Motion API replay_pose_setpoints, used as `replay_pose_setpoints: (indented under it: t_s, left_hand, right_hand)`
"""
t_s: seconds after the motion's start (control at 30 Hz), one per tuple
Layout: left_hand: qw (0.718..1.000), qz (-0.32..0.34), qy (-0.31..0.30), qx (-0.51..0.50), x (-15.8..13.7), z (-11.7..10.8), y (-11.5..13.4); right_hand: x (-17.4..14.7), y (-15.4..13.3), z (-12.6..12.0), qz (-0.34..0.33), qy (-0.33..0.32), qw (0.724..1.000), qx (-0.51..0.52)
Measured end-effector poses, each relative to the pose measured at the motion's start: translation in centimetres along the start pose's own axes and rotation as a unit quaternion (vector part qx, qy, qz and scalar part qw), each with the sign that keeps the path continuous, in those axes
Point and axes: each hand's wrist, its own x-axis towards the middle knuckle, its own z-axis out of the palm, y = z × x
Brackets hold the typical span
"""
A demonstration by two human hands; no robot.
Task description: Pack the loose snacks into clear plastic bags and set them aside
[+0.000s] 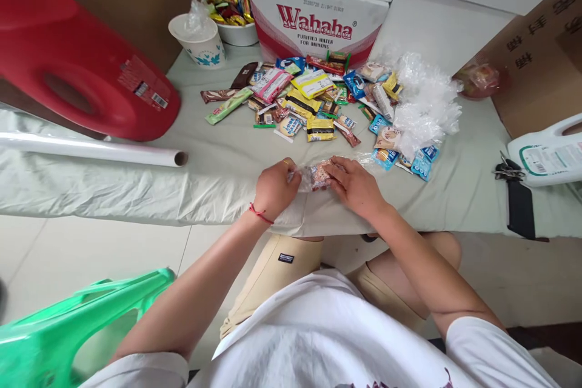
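Observation:
Near the front edge of the table, a small clear plastic bag (305, 180) lies between my hands. Inside or under its film is a reddish-brown snack packet (320, 175), partly covered by fingers. My left hand (278, 183) is closed, pinching the left end of the bag between thumb and fingers. My right hand (357, 185) has its fingers curled over the right side of the packet, pressing it through the plastic. More clear film (364, 160) trails out beyond the right hand. Just behind them, a pile of wrapped snacks (302, 103) is spread on the cloth.
Crumpled clear bags (427, 103) lie at the pile's right. Behind stand a Wahaha carton (318, 21), a paper cup (200, 42) and a white bowl (239, 35) of sweets. At left are a red jug (86, 54) and a roll (91, 150); at right, a white bottle (552, 154) and keys (508, 170).

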Motion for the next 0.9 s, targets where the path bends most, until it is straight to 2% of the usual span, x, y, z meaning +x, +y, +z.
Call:
replay_pose_setpoints:
  t_s: [0.07, 0.13, 0.2, 0.3, 0.37, 0.43, 0.5, 0.53, 0.6, 0.67, 0.73, 0.8, 0.9]
  left_hand:
    - [0.989, -0.05, -0.015, -0.135, 0.6, 0.1, 0.8]
    - [0.96, -0.104, -0.028, -0.258, 1.3, 0.8, 2.1]
    - [0.946, -0.13, -0.039, -0.294, 1.7, 2.1, 3.7]
    - [0.966, -0.093, -0.041, -0.238, 1.0, 3.9, 5.5]
    - [0.988, -0.028, -0.032, -0.152, -0.2, 4.7, 6.1]
    - [0.999, 0.043, -0.024, -0.021, -1.5, 5.2, 6.2]
    - [0.99, 0.093, -0.021, 0.106, -2.5, 5.6, 6.1]
    - [0.984, 0.103, -0.02, 0.142, -2.8, 5.7, 5.9]
    - [0.978, 0.108, -0.017, 0.179, -3.0, 6.0, 5.6]
    - [0.976, 0.102, -0.016, 0.191, -2.9, 6.1, 5.5]
    - [0.977, 0.096, -0.02, 0.191, -2.7, 6.0, 5.7]
    - [0.977, 0.097, -0.021, 0.188, -2.4, 5.8, 5.9]
    - [0.977, 0.098, -0.015, 0.188, -2.0, 5.5, 6.4]
  right_hand:
    - [-0.1, 0.4, 0.2, 0.01, 0.001, 0.999, 0.032]
    - [-0.1, 0.4, 0.4, 0.023, 0.0, 0.998, 0.061]
    - [-0.1, 0.3, 0.8, 0.032, 0.005, 0.995, 0.094]
    - [-0.2, 1.4, 1.0, 0.017, 0.047, 0.986, 0.158]
    - [-0.5, 3.0, 0.6, 0.033, 0.123, 0.975, 0.181]
    - [-0.9, 5.1, -0.1, 0.102, 0.215, 0.957, 0.166]
    - [-1.1, 7.0, -0.7, 0.182, 0.257, 0.938, 0.147]
    - [-1.1, 7.8, -0.9, 0.214, 0.247, 0.933, 0.15]
    - [-1.3, 8.8, -0.9, 0.252, 0.174, 0.934, 0.183]
    - [-1.6, 9.4, -1.0, 0.264, 0.089, 0.931, 0.234]
    - [-2.2, 9.9, -1.5, 0.266, 0.067, 0.921, 0.276]
    - [-3.2, 10.0, -2.3, 0.275, 0.135, 0.91, 0.278]
    - [-4.9, 8.7, -3.4, 0.252, 0.271, 0.909, 0.19]
